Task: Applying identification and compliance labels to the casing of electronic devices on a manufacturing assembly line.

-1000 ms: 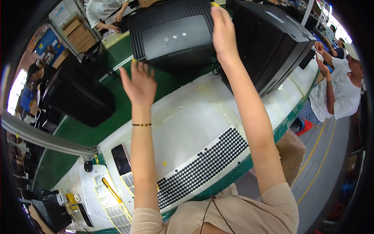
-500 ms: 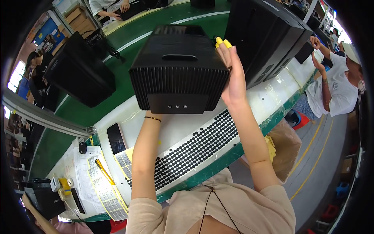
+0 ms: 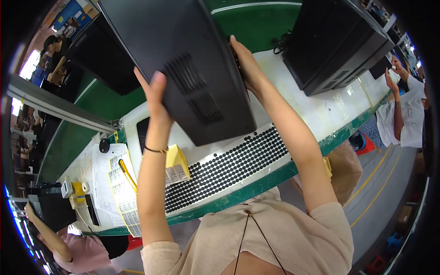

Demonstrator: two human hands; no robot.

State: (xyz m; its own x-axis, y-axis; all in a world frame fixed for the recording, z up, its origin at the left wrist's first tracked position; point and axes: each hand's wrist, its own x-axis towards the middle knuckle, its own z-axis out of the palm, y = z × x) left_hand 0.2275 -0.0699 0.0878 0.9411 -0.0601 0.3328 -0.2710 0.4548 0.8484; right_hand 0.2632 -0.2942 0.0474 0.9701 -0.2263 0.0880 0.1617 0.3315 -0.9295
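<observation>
A black box-shaped case (image 3: 183, 59) with two slotted vent patches on its upturned face is held tilted above the white worktop, its top end cut off by the picture edge. My left hand (image 3: 156, 98) grips its left side, thumb over the edge. My right hand (image 3: 247, 68) presses against its right side, with some fingers hidden behind it. Under the case's near corner lies a sheet of small round black pads (image 3: 233, 160). A curled yellow label sheet (image 3: 176, 162) rises beside my left forearm. Partly covered by that arm is a dark phone (image 3: 143, 130).
Another black case (image 3: 337, 46) stands to the right, and one more (image 3: 103, 52) sits at the far left beyond a metal rail (image 3: 64, 103). Papers with an orange cutter knife (image 3: 127, 174) lie at left. Co-workers sit on both sides; a cardboard box (image 3: 346, 169) is below the right edge.
The case has turned from showing its ribbed front to showing a vented side, and its far end has risen. My left hand has come out from beneath it; the label sheet has curled up.
</observation>
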